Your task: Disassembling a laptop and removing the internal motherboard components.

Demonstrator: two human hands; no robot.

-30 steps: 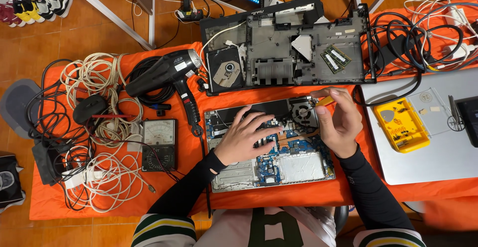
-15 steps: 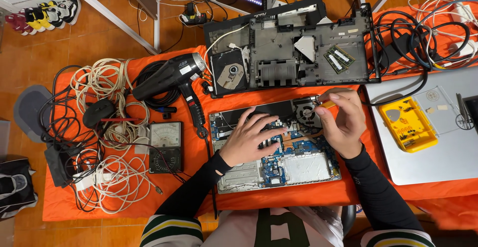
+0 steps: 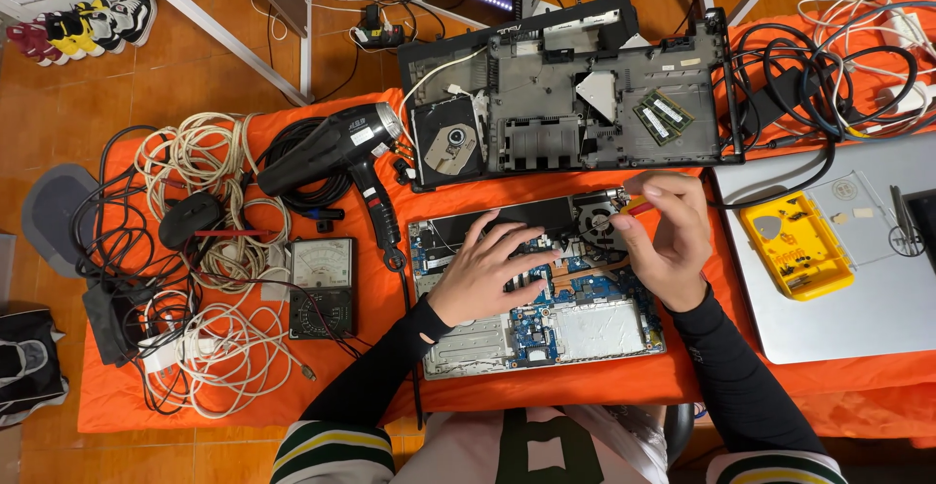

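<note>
Head view shows your left hand spread flat on the opened laptop at mid-bench, while your right hand pinches a small red-handled screwdriver at the cooling fan; a slip could gouge the blue board, or drop a screw inside

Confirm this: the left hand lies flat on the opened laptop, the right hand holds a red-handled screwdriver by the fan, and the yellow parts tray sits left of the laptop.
Wrong on the tray. The head view shows the yellow parts tray right of the opened laptop, on a silver lid. The left hand and the right hand with the screwdriver are as stated.
</note>
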